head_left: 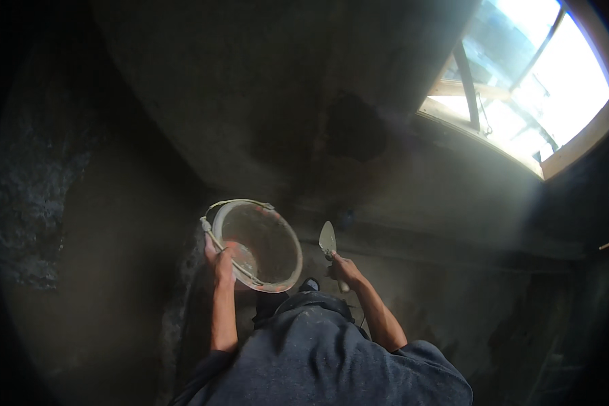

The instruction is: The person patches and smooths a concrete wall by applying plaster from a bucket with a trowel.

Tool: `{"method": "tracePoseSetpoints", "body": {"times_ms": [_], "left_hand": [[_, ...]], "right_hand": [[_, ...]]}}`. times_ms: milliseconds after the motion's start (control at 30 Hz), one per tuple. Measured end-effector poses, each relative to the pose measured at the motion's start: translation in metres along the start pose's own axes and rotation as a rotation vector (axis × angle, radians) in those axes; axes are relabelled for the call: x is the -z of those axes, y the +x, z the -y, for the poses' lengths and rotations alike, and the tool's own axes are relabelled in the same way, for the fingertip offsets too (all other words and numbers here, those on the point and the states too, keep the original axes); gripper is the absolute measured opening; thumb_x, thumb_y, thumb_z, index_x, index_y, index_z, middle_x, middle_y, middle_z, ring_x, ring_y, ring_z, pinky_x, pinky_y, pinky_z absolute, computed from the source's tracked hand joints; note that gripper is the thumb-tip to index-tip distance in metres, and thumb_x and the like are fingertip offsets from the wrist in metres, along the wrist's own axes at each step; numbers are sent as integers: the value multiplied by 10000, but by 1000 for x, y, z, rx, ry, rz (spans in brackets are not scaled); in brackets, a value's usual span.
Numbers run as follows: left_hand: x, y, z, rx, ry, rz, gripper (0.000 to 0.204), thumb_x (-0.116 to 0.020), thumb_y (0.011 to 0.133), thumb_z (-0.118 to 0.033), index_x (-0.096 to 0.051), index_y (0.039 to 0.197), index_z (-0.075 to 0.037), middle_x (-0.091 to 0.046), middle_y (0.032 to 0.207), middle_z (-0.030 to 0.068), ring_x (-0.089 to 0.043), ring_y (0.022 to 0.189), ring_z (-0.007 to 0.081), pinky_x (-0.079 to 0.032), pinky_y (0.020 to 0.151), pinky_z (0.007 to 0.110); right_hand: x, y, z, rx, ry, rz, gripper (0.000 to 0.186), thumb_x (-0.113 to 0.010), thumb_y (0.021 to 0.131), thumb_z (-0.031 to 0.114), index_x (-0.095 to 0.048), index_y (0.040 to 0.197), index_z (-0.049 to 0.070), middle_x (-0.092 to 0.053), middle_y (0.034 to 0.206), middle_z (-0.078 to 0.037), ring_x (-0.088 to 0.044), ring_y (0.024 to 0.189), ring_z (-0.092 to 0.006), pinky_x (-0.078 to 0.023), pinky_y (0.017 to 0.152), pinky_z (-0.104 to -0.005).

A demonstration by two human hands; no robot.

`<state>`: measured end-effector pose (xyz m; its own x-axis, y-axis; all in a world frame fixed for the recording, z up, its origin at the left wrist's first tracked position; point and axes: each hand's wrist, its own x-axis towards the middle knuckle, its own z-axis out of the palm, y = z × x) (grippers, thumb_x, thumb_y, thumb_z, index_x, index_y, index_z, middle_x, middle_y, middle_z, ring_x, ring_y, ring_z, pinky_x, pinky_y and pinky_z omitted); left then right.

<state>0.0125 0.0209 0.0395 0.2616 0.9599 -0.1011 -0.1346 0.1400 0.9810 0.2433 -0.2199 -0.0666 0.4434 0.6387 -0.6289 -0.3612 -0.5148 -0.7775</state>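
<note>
A round bucket [287, 237] with a pale rim and a wire handle is tilted so that I look into it; greyish residue and orange-red patches show inside. My left hand [220, 259] grips the bucket at its left side, by the handle, with some fingers hidden behind it. To the right, my right hand [346, 270] is closed around the handle of a trowel [327, 238]. Its pointed, leaf-shaped blade is directed upward and away from me, coated in a grey-beige film. Bucket and trowel are apart.
A bright window [521, 81] with a wooden frame stands at the upper right. Dark, rough wall [250, 101] rises ahead of me, with a darker patch on it. My shoe [309, 285] shows just below the bucket. Much of the room is too dim to make out.
</note>
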Motion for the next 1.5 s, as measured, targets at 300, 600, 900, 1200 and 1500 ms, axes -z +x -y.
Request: {"method": "tracePoseSetpoints", "body": {"times_ms": [300,600,900,1200,1500], "left_hand": [[-47,20,-90,-40,-18,554,776,-523,534,8,-442,1305,30,-543,1216,107,-496,1158,212,-372,994,270],[-58,37,-95,-51,-64,617,909,-581,649,21,-154,1446,110,-469,1333,158,-468,1212,195,-368,1009,273],[-65,57,-75,145,-126,711,834,-480,566,72,-362,1392,69,-573,1170,105,-569,846,94,-439,579,173],[-69,82,-96,308,-72,1071,909,-476,501,50,-319,1395,94,-522,1279,187,-544,1141,184,-442,936,233],[-91,39,-101,141,-6,1066,831,-551,629,40,-289,1415,93,-473,1362,165,-462,1252,185,-324,1072,277]], "right_hand": [[-52,-68,32,209,450,-223,401,-646,892,352,-581,1043,-14,-588,851,-46,-542,728,-124,-469,659,-302],[-66,-127,67,296,423,-298,232,-630,902,214,-559,976,6,-596,769,-44,-555,613,-124,-469,580,-277],[-14,-148,35,258,81,-558,335,-604,924,279,-472,1080,14,-655,828,-127,-627,657,-174,-507,599,-306],[9,-205,101,492,-260,-619,274,-509,956,265,-547,1059,14,-523,672,-61,-496,551,-141,-411,518,-306],[7,-205,133,827,-1195,-396,254,-619,855,172,-601,1079,53,-584,789,-93,-584,730,-279,-424,718,-396]]}}
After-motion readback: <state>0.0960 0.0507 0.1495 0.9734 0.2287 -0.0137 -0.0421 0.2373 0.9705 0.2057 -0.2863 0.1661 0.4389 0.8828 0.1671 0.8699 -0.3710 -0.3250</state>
